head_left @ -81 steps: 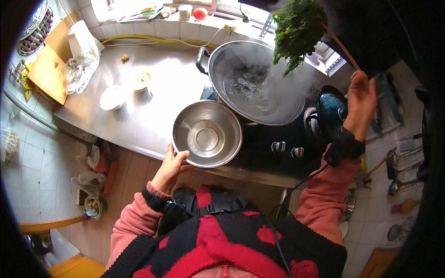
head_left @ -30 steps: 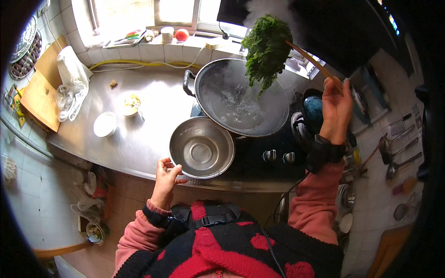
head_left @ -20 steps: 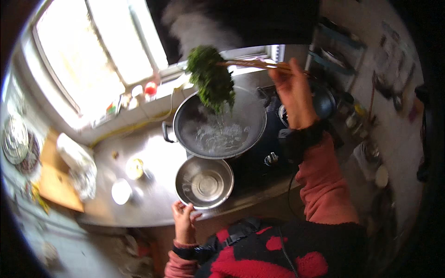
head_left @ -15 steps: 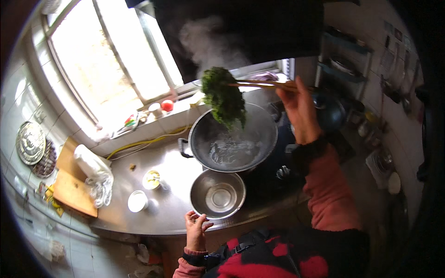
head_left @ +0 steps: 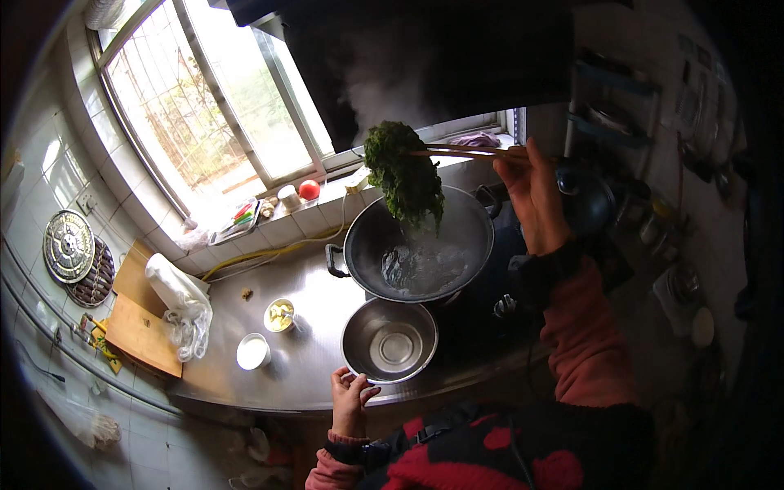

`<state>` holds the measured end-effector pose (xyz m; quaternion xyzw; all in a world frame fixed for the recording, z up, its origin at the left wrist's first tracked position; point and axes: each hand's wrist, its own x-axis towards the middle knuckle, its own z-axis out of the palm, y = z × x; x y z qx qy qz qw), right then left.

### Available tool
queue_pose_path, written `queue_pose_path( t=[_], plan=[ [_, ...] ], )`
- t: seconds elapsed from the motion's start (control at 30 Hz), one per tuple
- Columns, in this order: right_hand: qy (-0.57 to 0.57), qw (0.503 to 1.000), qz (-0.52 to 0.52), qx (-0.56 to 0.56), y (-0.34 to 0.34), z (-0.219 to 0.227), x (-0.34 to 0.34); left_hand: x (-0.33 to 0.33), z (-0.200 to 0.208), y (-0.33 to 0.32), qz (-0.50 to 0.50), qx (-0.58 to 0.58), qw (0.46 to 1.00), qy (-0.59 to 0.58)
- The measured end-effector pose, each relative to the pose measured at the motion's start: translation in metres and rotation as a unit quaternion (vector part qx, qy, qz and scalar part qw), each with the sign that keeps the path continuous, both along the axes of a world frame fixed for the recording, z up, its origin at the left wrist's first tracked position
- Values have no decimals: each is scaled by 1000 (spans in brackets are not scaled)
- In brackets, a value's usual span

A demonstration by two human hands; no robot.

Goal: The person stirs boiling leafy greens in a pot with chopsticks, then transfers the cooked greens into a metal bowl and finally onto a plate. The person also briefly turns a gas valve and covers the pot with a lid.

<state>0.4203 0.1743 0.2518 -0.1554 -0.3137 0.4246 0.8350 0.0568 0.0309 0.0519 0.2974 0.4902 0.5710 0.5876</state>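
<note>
My right hand [head_left: 535, 196] is closed round a pair of chopsticks [head_left: 465, 152]. At their far end hangs a wet clump of dark green leafy vegetables [head_left: 400, 167], above a large two-handled pot [head_left: 357, 253]. Water [head_left: 420, 265] ripples in the pot, and steam rises around the greens. Directly in front of the pot stands a metal bowl [head_left: 396, 347] with nothing in it. My left hand [head_left: 351, 398] is at the bowl's near rim, thumb and fingers pinched on its edge.
Left of the bowl stand a white cup [head_left: 253, 351] and a small tub of yellowish pieces [head_left: 279, 315]. A wooden board [head_left: 143, 336] and a plastic bag [head_left: 184, 306] are farther left. A tomato [head_left: 309, 189] sits on the windowsill. A dark range hood [head_left: 441, 65] overhangs the pot.
The view has shifted slightly, moving the whole scene a little to the right in the picture. The greens still hang over the pot from the chopsticks, and my left hand stays at the bowl's rim.
</note>
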Motion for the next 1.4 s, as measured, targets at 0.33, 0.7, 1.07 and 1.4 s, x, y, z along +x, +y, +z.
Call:
queue_pose_path(
  t=[0.33,0.7,1.07,1.4],
  plan=[
    [-31,999,-30,7,-4,2,-8,-1,2,3,7,-9,1000,-17],
    [-6,1000,-13,23,-10,7,-11,-2,3,-1,-3,4,1000,-31],
    [-13,1000,-14,23,-21,5,-15,-3,2,-3,-9,-2,999,-47],
    [-15,1000,-20,14,-20,5,-14,-3,3,-3,-4,-6,999,-48]
  ],
)
